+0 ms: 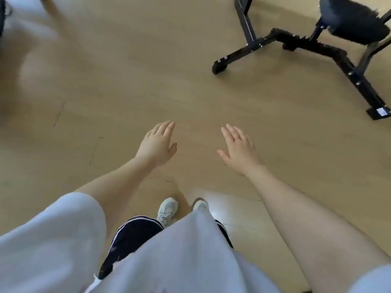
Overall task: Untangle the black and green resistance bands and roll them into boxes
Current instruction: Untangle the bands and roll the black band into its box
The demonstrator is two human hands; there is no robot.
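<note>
- We see the left hand (157, 144) just left of frame centre, palm down, fingers straight and close together, thumb out to the side — its grip is spread and holds nothing.
- Right hand (240, 148) sits at about 3 o'clock from the left hand, apart from it; fingers straight, slightly fanned, its grip also spread and holding nothing.
- A gold ring (236, 138) shows on one finger of the right hand.
- Both hands hover over the wooden floor (127, 81), bare forearms running back to the bottom corners of the frame.
- We cannot find the black and green resistance bands or the boxes anywhere in this view — their place cannot be told.
- At 1–2 o'clock from the hands stands a black metal bench frame (296, 42), feet on the floor, well apart from both hands.
- A black padded roller (355, 22) sits on that frame at the top right corner.
- At 6 o'clock we see two white sneakers (168, 209) side by side on the floor, below and between the hands.
- A light grey shirt (179, 261) fills the bottom of the frame; dark shorts (131, 235) with white side stripes show beneath it.
- Top left corner is blurred; some dark thing at the edge, too unclear to name.
</note>
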